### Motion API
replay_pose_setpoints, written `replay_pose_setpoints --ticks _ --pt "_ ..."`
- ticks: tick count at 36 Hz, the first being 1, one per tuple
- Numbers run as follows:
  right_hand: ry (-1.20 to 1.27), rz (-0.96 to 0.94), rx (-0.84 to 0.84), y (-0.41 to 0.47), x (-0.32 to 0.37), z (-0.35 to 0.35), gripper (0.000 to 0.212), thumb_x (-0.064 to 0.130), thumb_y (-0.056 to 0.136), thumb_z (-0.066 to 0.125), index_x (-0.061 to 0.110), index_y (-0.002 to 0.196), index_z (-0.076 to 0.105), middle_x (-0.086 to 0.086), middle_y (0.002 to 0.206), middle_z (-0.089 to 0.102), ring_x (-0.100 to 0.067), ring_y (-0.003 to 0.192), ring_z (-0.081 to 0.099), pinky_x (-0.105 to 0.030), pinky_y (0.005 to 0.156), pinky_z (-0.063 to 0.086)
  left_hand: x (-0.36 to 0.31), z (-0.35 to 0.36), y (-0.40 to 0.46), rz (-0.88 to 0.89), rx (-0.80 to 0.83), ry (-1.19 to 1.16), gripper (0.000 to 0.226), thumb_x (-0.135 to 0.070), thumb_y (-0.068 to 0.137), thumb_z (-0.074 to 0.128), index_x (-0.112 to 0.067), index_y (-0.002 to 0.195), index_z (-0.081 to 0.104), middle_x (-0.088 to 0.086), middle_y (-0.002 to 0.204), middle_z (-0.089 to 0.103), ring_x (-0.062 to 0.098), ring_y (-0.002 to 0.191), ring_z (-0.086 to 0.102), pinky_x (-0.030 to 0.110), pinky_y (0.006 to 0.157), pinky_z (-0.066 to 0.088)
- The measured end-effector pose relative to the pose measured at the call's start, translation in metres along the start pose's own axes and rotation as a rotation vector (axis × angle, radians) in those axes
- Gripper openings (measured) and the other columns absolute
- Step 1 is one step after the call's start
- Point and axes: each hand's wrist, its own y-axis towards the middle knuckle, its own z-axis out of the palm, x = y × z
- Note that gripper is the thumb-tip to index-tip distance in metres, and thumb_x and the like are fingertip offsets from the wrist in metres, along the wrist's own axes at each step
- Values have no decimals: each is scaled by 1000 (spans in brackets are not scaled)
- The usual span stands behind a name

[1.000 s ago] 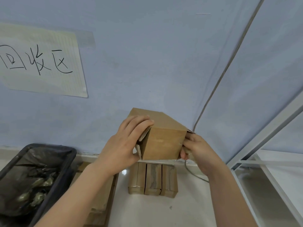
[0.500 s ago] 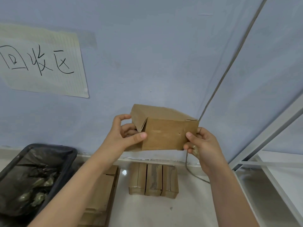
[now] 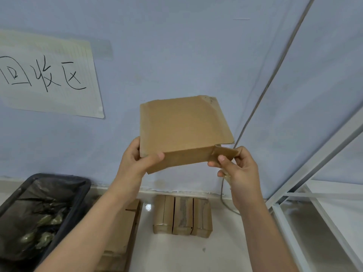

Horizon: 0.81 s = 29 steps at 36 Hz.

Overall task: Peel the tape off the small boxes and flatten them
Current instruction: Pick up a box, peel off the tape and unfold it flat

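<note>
A small brown cardboard box [image 3: 182, 128], pressed nearly flat, is held up in front of the blue wall. My left hand [image 3: 137, 160] grips its lower left corner, thumb on the front face. My right hand [image 3: 235, 167] pinches a side flap at the lower right corner, and a wad of clear tape shows under its lower fingers. Three small taped boxes [image 3: 182, 216] stand side by side on the white floor below.
A black bin [image 3: 78, 195] lined with a dark bag sits at the lower left. A stack of flattened cardboard [image 3: 121, 238] lies beside it. A white metal rack [image 3: 306, 195] fills the right side. A handwritten paper sign [image 3: 47, 75] is taped to the wall.
The box has gone from an open, tilted shape to nearly flat and has risen higher. My left hand moved from its top left to the lower left corner; my right now pinches the side flap.
</note>
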Motion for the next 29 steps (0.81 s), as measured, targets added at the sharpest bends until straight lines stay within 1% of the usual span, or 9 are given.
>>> replay_pose_setpoints --ticks 2,5,9,12,19,22,25,27,29 --pt "-28 -20 29 1 1 -6 19 -9 88 54 8 80 49 -4 86 69 -19 76 70 -22 51 45 -3 -10 2 -62 77 -195 71 -52 44 82 -6 94 62 4 85 68 22 80 64 31 67 53" --pt "-46 -21 73 2 1 -12 25 -18 83 46 6 74 50 -1 76 67 -16 73 66 -22 50 44 -9 -21 5 -206 154 -316 95 -69 45 78 -1 110 64 15 103 68 33 92 66 44 77 57" --pt "-95 -33 178 5 -2 -16 39 -28 75 34 5 62 50 2 74 64 -11 61 54 -19 52 43 -15 -32 7 -265 169 -324 82 -57 34 90 -22 106 71 2 98 70 19 79 69 37 62 58" --pt "-210 -91 237 5 -7 -17 44 -29 73 33 7 59 53 4 72 65 -6 63 58 -14 57 43 -19 -42 6 -224 177 -330 77 -61 36 88 -28 104 73 1 108 69 21 92 68 44 69 57" --pt "-327 -200 280 8 -17 -15 45 -30 70 39 8 59 60 0 82 70 -13 81 65 -21 73 50 -23 -46 3 -287 196 -413 67 -67 40 82 -29 95 76 -2 104 72 19 90 70 44 72 58" --pt "-359 -155 341 8 -17 -15 47 -30 71 39 9 58 63 3 82 72 -12 81 67 -20 73 50 -21 -49 6 -305 179 -396 54 -51 35 89 -28 82 76 -3 90 71 17 79 70 40 66 57" --pt "-543 -53 414 9 -20 -17 53 -27 73 36 13 56 66 17 81 72 -4 80 66 -24 73 52 -18 -50 8 -290 170 -275 55 -51 29 90 -22 73 73 -1 81 68 17 73 66 33 60 55" --pt "-676 -18 339 10 -23 -18 50 -22 75 38 15 58 67 23 70 68 2 70 63 -24 67 49 -16 -50 8 -259 203 -170 54 -56 31 88 -20 68 72 0 75 66 15 72 65 30 62 55" --pt "-741 -10 199 12 -25 -20 44 -14 79 40 16 67 71 16 64 68 -4 62 64 -24 60 45 -15 -48 8 -235 241 -96 60 -59 37 86 -14 74 69 3 76 63 17 74 61 31 69 51"
